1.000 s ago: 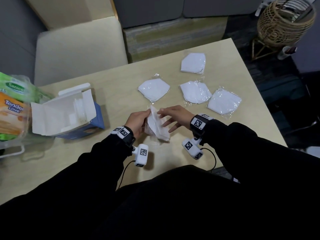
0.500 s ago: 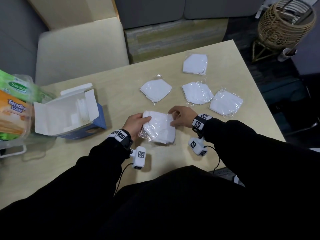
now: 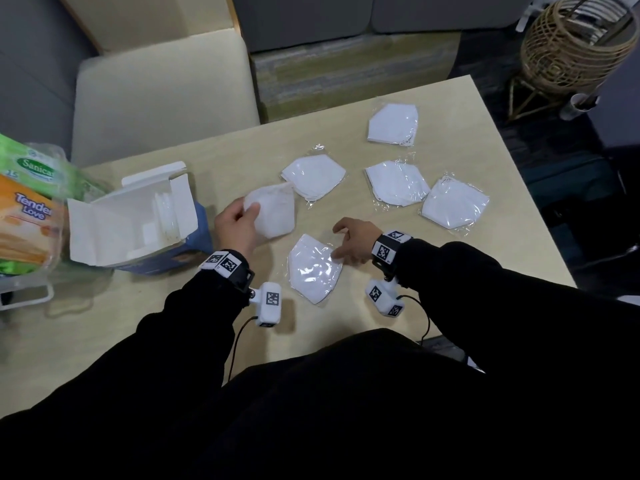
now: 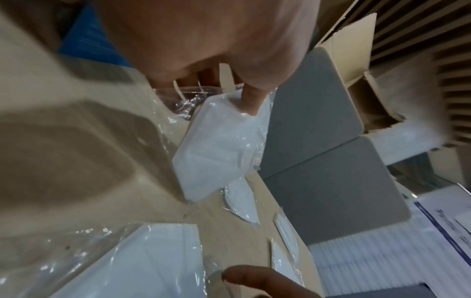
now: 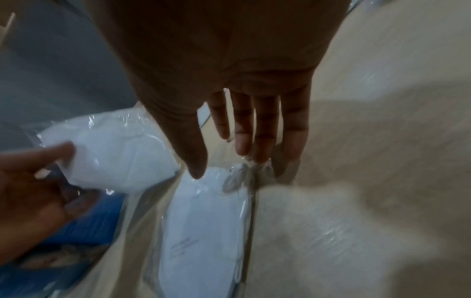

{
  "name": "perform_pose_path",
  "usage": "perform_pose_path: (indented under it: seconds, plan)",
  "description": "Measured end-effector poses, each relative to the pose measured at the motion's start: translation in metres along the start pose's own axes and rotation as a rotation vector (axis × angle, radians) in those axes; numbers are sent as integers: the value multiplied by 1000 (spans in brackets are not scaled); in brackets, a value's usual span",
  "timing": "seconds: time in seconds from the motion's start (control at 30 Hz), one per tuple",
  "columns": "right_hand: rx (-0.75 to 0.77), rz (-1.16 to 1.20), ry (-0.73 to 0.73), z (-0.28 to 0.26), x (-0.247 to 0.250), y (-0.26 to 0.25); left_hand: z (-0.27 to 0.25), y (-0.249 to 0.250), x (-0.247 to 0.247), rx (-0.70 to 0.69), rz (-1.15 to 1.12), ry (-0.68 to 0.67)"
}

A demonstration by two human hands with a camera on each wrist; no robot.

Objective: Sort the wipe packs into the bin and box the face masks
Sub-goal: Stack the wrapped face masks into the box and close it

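Note:
My left hand (image 3: 239,223) pinches a wrapped white face mask (image 3: 273,214) (image 4: 216,149) and holds it above the table, just right of the open blue mask box (image 3: 138,223). A second wrapped mask (image 3: 313,268) (image 5: 206,217) lies flat on the table in front of me. My right hand (image 3: 349,242) rests its straight fingertips (image 5: 260,153) on that mask's right edge. Several more wrapped masks (image 3: 394,181) lie further back on the table. Wipe packs (image 3: 24,209), green and orange, sit in a clear bin (image 3: 24,299) at the far left.
The box's white flaps (image 3: 83,233) stand open toward me. A cream chair (image 3: 156,95) is behind the table. A wicker basket (image 3: 571,46) stands on the floor at the far right. The table edge (image 3: 550,251) runs close to the right arm.
Both hands held a stack of masks together. Now the left hand has lifted one mask away to the left toward the box, and the other lies on the table under the right fingertips.

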State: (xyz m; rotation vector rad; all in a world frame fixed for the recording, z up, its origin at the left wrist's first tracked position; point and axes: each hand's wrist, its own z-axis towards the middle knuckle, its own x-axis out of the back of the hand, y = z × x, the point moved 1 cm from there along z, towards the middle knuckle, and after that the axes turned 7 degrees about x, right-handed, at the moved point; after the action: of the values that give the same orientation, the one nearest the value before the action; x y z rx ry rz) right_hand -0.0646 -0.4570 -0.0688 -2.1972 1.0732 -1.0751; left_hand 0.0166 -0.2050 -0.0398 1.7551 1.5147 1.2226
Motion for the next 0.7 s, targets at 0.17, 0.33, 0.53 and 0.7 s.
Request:
perform_pose_path:
  seconds: [0.17,0.33,0.53,0.7]
  plan:
    - [-21,276,126,8,-3,-9,-33,14,-15,-229,89,-114]
    - [-144,1103,151,4,16,-31,-40,0,-26,-340,319,-285]
    - [-58,765,35,-6,22,-15,-39,-11,-13,-148,280,-414]
    - [-35,769,121,-9,17,-5,-41,-6,-8,181,-83,-396]
